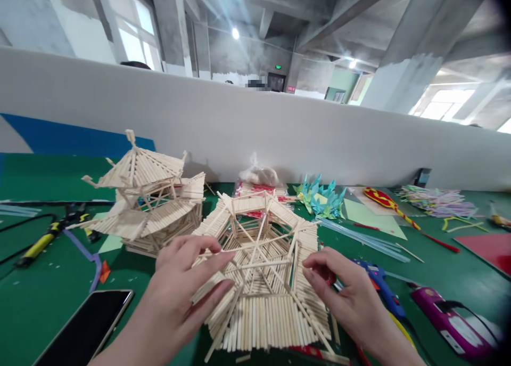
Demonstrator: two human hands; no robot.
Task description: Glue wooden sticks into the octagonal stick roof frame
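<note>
Bright daylight pours through the large glazed windows (133, 33) at upper left and upper right, flaring into pale streaks, while round white ceiling lamps (235, 33) glow. Shadows on the green table surface (48, 291) are soft. Wide-angle distortion bends the edges, and the right corners darken.

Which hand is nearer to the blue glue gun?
Right. The right hand rests on the stick roof's right edge, beside the blue glue gun; the left hand grips the roof's far left side.
</note>
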